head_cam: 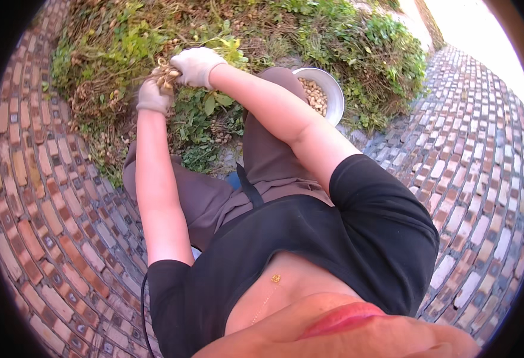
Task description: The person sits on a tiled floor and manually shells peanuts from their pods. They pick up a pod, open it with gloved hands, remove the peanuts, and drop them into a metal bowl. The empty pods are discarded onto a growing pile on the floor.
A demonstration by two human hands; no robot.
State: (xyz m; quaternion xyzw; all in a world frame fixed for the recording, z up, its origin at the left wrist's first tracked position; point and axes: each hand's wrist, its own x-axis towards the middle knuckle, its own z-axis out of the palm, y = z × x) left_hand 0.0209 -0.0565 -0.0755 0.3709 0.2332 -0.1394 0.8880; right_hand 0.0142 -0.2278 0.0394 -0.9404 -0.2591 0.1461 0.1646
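Both hands wear pale work gloves. My left hand [155, 95] is wrapped around a bunch of peanut plants, whose cluster of tan peanut pods [168, 77] sticks up between the two hands. At the right side of that cluster is my right hand [198, 67], its fingers bent against the pods. Its fingertips are partly hidden, so whether a pod is pinched in them is unclear. Under and around both hands spreads a heap of uprooted peanut plants [130, 42], with green leaves, brown stems and pods. A metal basin [335, 96] holds loose peanut pods [314, 94] beyond my right knee.
My bent knees in brown trousers [271, 147] frame the near part of the heap. Brick paving [467, 179] runs along the right, and more brick paving [43, 201] lies on the left. A dark cable [143, 304] hangs beside my left sleeve. Part of the basin is hidden behind my knee.
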